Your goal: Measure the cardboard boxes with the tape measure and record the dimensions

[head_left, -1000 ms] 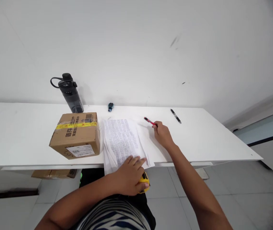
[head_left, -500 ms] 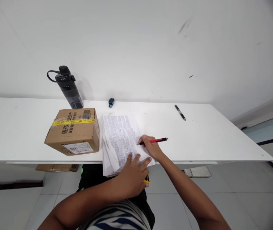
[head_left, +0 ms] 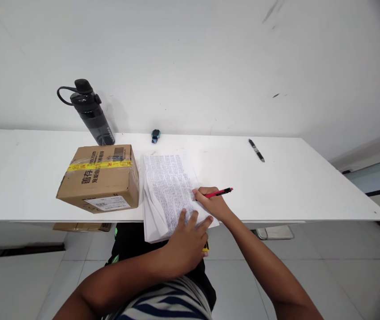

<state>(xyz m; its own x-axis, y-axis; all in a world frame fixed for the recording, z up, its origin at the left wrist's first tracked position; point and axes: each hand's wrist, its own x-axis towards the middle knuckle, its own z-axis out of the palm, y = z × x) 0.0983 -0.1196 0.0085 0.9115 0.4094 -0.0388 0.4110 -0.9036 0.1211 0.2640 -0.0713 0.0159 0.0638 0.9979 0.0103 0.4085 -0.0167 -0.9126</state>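
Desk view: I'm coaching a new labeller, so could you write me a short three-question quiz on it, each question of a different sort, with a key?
1. Which hand holds the red pen?
2. True or false: the bottle stands on top of the box.
3. Fill in the blank: the left hand rests on the written ____.

Key
1. The right hand.
2. False: the bottle stands on the desk, behind the box.
3. Paper.
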